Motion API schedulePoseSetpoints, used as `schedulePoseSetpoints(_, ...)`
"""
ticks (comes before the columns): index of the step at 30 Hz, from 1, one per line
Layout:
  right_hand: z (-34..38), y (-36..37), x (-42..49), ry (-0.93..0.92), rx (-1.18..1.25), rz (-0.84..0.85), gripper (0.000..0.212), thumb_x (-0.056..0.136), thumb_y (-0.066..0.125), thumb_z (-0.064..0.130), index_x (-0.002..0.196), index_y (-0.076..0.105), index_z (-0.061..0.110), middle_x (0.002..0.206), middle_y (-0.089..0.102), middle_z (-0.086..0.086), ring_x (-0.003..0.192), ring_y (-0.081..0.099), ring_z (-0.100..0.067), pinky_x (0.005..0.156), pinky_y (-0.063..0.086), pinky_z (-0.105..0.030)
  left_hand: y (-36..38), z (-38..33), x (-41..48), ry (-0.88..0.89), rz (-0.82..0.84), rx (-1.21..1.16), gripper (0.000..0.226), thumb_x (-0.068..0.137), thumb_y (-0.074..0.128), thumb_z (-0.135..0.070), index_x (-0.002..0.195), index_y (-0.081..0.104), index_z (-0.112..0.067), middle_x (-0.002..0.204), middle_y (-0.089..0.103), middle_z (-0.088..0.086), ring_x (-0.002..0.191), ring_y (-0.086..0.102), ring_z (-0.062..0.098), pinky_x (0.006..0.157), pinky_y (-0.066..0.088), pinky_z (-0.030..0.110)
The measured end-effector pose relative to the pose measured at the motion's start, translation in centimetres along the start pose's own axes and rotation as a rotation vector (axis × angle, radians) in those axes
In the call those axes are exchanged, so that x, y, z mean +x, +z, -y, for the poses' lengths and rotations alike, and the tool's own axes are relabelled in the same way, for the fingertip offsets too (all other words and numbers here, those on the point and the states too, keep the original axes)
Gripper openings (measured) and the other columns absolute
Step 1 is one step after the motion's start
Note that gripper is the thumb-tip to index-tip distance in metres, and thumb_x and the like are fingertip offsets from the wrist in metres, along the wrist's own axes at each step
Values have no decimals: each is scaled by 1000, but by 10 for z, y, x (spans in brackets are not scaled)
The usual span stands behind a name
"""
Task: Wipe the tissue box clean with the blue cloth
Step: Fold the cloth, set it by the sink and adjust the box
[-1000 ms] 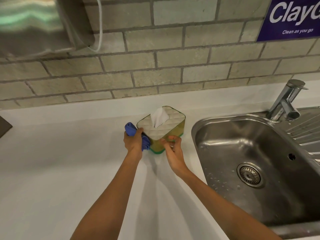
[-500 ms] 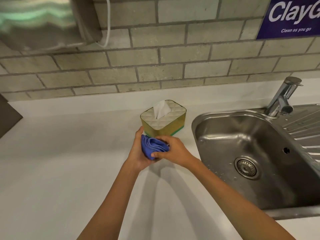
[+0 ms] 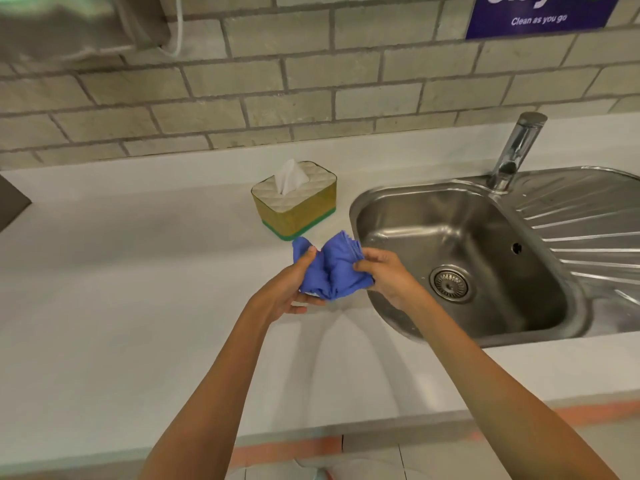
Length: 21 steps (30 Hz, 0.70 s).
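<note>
The tissue box (image 3: 294, 207) stands on the white counter, yellow-sided with a green base, a quilted cream top and a white tissue sticking up. Nothing touches it. In front of it, above the counter, the crumpled blue cloth (image 3: 330, 268) is stretched between both hands. My left hand (image 3: 285, 289) grips the cloth's left side with the thumb on top. My right hand (image 3: 384, 271) pinches its right edge. Both hands are a short way nearer to me than the box.
A steel sink (image 3: 460, 261) with a drain and ribbed draining board lies right of the box, its tap (image 3: 516, 150) at the back. A brick wall (image 3: 277, 81) rises behind the white counter (image 3: 121, 289). A metal dispenser (image 3: 69, 26) hangs top left.
Both hands left the tissue box and drew back toward me. The cloth, first pressed to the box's left side by the left hand, is now held and spread between both hands.
</note>
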State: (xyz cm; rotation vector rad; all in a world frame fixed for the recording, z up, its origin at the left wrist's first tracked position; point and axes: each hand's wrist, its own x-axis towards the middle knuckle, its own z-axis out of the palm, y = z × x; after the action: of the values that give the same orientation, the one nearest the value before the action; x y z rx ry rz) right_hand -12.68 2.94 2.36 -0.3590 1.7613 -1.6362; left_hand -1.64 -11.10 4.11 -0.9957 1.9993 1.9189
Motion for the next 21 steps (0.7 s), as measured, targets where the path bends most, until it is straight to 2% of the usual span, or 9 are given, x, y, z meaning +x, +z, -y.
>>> schedulePoseSetpoints(4,-14,-39,-30,84,89,-149,10,86,58,14,90,66,12,90,65,-7,82,61,-22,64,52,-29,23,7,-12,48,-143,-49,40,93,43,-41,122,54,-16,124,60,5,109,57,21,92,46,34)
schedulePoseSetpoints(6,-21,-57,-45,95,50,-206,21,79,70,29,90,68,11,93,69,-4,86,65,-20,72,56,-30,40,13,-20,140,-153,-74,36,93,49,-27,123,55,-8,126,60,12,106,59,22,91,47,30)
schedulePoseSetpoints(8,-28,-72,-61,53,-40,-290,26,73,76,29,83,68,6,82,67,-5,78,63,-20,69,53,-26,58,21,-29,221,-132,-125,25,92,52,-22,112,62,-12,115,66,7,93,64,14,77,51,21)
schedulePoseSetpoints(9,-32,-80,-70,29,-81,-339,24,73,77,26,73,64,5,76,60,-8,74,57,-22,66,48,-29,67,26,-33,239,-114,-157,17,92,53,-22,103,65,-16,106,68,2,86,66,8,71,52,18)
schedulePoseSetpoints(10,-36,-89,-78,13,-112,-383,28,73,77,23,62,56,8,70,51,-10,72,51,-22,64,42,-32,76,31,-37,244,-101,-181,12,91,55,-24,94,66,-20,99,69,-3,82,66,4,68,53,17)
schedulePoseSetpoints(12,-44,-105,-95,14,-171,-411,39,74,76,20,53,43,12,65,43,-10,71,44,-22,63,34,-33,93,41,-43,221,-111,-194,12,89,58,-27,83,65,-20,90,68,-5,81,66,6,67,54,21)
schedulePoseSetpoints(15,-57,-123,-117,36,-263,-398,33,74,75,17,60,49,4,65,41,-11,69,40,-23,61,30,-31,115,58,-49,163,-156,-201,23,88,60,-29,84,56,-7,90,62,6,82,60,19,67,51,27)
schedulePoseSetpoints(18,-69,-131,-133,40,-364,-417,30,75,75,15,74,60,-12,70,51,-18,70,47,-29,65,36,-35,134,74,-55,132,-197,-184,22,87,61,-28,84,51,-8,89,53,13,83,52,23,68,49,32)
schedulePoseSetpoints(21,-81,-134,-143,29,-436,-485,27,77,72,12,88,66,-11,91,68,-27,89,62,-39,78,47,-41,146,84,-58,127,-276,-120,25,87,62,-25,72,56,-7,82,56,12,81,52,26,75,52,40)
